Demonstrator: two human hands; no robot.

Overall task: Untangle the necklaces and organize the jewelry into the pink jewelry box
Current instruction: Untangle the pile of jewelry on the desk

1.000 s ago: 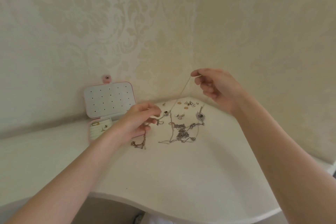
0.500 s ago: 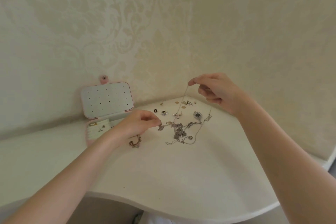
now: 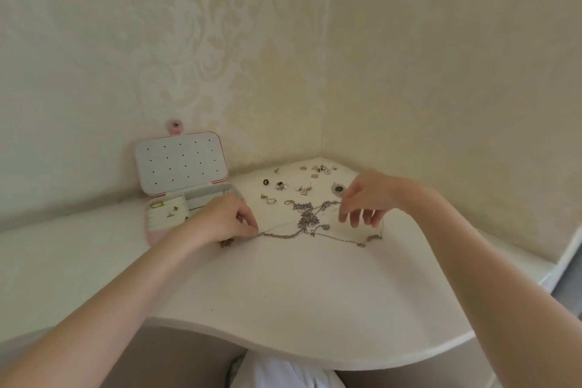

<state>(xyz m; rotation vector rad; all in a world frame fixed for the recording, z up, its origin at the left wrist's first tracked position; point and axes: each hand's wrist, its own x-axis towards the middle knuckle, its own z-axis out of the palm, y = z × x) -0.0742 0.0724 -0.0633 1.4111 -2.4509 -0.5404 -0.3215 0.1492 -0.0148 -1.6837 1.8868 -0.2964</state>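
The tangled necklaces (image 3: 310,220) lie on the white corner counter (image 3: 283,293), between the two hands. The left hand (image 3: 225,222) rests low on the counter just left of the tangle, its grip narrowed to a pinch on the left end of a thin chain (image 3: 278,235). That chain runs roughly left to right, flat along the counter, from the pinch into the knot. The right hand (image 3: 368,198) hovers just right of the tangle with its fingers loosely spread downward; whether they catch a strand cannot be told. Another strand trails from the knot toward the near right. The pink jewelry box (image 3: 185,189) stands open at the far left, lid upright, partly behind the left hand. Loose earrings (image 3: 302,189) and a dark round pendant (image 3: 339,188) are scattered beyond the tangle, toward the corner.
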